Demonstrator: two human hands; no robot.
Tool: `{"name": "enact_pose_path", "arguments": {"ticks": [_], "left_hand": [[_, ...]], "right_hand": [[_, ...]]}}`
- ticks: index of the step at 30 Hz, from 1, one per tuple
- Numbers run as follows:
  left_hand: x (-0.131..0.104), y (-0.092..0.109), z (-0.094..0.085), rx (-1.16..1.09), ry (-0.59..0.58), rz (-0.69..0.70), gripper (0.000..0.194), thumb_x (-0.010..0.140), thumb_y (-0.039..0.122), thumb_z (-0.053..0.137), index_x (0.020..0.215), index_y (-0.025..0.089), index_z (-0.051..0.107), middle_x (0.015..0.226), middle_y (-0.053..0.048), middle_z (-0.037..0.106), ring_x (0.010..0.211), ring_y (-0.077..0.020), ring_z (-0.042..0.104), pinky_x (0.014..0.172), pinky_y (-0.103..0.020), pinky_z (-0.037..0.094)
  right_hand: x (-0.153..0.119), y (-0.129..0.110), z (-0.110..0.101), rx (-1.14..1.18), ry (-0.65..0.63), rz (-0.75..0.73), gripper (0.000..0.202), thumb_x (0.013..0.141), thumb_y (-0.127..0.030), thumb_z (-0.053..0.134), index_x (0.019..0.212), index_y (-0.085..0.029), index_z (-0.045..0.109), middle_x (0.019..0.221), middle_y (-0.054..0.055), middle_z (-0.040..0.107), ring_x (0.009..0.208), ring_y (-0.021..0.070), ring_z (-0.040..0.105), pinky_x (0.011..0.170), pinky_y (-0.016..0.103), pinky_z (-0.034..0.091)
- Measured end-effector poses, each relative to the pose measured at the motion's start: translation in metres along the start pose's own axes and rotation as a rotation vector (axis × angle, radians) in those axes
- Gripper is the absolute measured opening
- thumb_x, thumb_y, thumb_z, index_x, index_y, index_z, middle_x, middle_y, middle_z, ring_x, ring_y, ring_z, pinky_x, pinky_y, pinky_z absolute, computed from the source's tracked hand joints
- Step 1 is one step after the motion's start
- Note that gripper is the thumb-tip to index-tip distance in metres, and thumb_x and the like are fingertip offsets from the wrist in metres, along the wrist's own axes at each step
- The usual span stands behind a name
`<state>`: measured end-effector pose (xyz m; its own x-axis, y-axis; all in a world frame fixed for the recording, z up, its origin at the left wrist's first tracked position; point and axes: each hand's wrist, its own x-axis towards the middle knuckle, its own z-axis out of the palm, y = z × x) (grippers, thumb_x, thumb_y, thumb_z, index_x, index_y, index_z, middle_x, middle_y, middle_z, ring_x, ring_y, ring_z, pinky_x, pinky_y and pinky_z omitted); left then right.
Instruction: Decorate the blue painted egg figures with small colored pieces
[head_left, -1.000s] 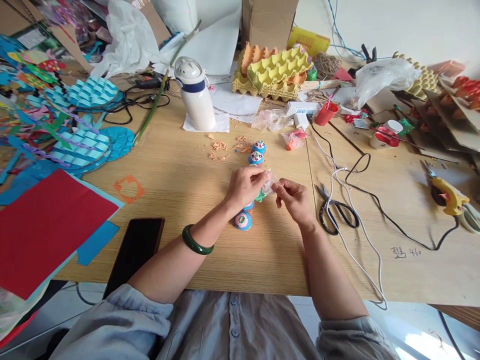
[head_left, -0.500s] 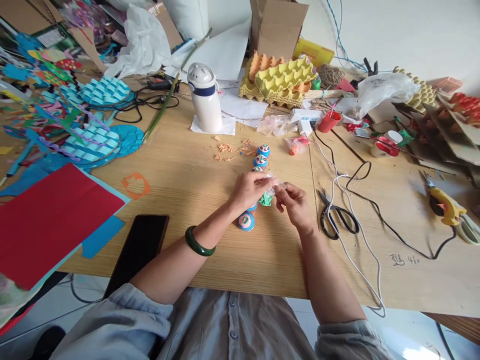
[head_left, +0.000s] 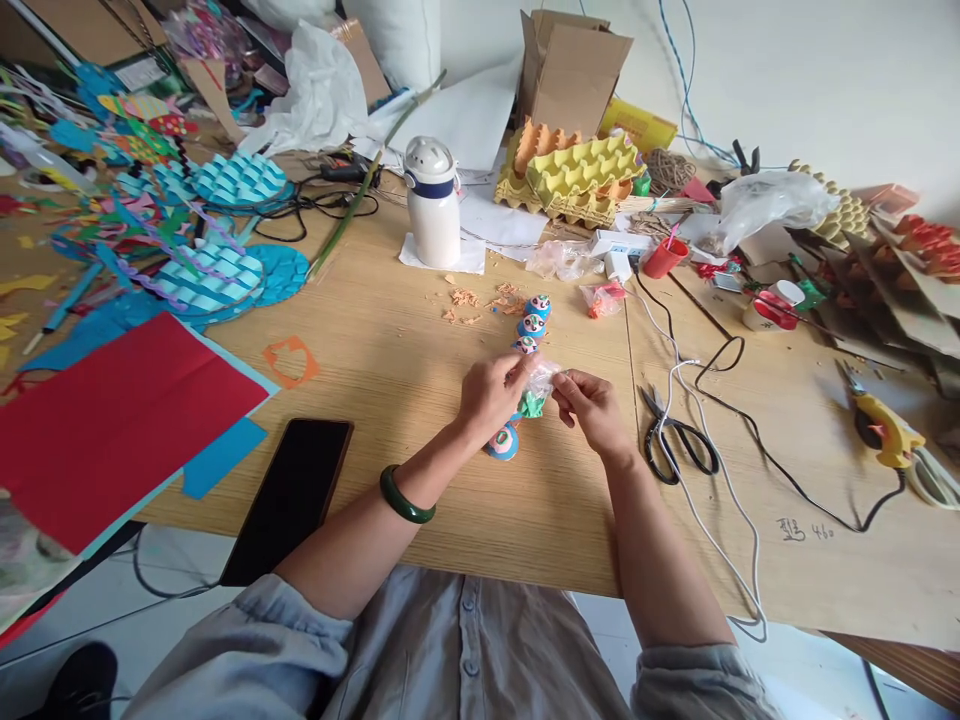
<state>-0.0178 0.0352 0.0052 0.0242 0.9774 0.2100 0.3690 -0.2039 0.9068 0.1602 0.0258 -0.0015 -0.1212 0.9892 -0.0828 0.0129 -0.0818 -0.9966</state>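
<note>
Between my two hands hangs a small clear plastic bag with a green lump, perhaps modelling clay, at its bottom. My left hand pinches the bag's left side near its top. On the right edge, the thumb and fingers of my right hand are closed on the plastic. Under and beside them runs a row of small blue domes with pink, white and green decoration. The far dome and the near dome show plainly; my left hand and the bag hide part of the row.
Black-handled scissors lie right of my right hand, crossed by a white cable. A phone and red paper lie left. A white bottle and yellow egg cartons stand behind; a yellow glue gun sits far right.
The bag is spread wider between my hands, and more of its clear plastic shows. My right hand has shifted slightly right. The whole view has moved a little.
</note>
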Motion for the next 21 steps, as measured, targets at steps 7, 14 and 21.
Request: {"name": "enact_pose_path", "arguments": {"ticks": [7, 14, 21], "left_hand": [[-0.008, -0.017, -0.006, -0.108, 0.088, -0.018, 0.022, 0.095, 0.028, 0.061, 0.105, 0.022, 0.079, 0.104, -0.007, 0.078, 0.090, -0.0172, 0.070, 0.074, -0.025, 0.055], [-0.015, -0.028, -0.004, -0.092, 0.136, 0.047, 0.024, 0.095, 0.016, 0.056, 0.102, 0.021, 0.079, 0.106, -0.007, 0.080, 0.098, -0.0187, 0.073, 0.083, -0.029, 0.058], [-0.017, -0.035, -0.004, -0.044, 0.187, 0.101, 0.030, 0.094, 0.010, 0.052, 0.107, 0.021, 0.077, 0.105, -0.007, 0.079, 0.097, -0.0182, 0.073, 0.082, -0.029, 0.057]], "right_hand": [[0.057, -0.019, -0.046, 0.080, 0.484, 0.127, 0.028, 0.080, -0.040, 0.076, 0.069, -0.018, 0.062, 0.050, -0.008, 0.043, 0.041, 0.0035, 0.031, 0.036, 0.017, 0.027], [0.133, -0.030, -0.075, 0.011, 0.621, 0.160, 0.024, 0.087, -0.030, 0.066, 0.067, -0.021, 0.055, 0.046, -0.011, 0.036, 0.038, 0.0024, 0.023, 0.036, 0.017, 0.022], [0.145, -0.015, -0.086, -0.097, 0.627, 0.152, 0.038, 0.090, -0.035, 0.065, 0.064, -0.025, 0.040, 0.046, -0.010, 0.035, 0.038, 0.0048, 0.026, 0.034, 0.019, 0.021]]}}
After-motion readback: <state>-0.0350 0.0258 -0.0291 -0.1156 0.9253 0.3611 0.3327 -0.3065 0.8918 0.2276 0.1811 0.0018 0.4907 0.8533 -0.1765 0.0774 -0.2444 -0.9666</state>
